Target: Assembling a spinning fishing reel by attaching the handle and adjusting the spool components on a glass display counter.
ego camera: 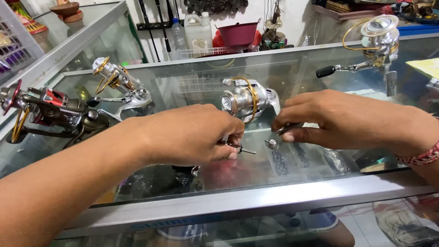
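While the left hand [192,135] pinched a thin metal reel shaft [241,148] at frame centre over the glass table [183,87], the right hand [340,119] gripped a small screw cap [273,144]; both parts looked light, stiff, slippery, best held by fingertips.

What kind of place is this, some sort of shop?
Probably a fishing tackle shop or reel repair counter. Several spinning reels sit on a glass display case: a silver and gold reel in the middle and a red and black reel on the left. The left hand holds a small metal shaft.
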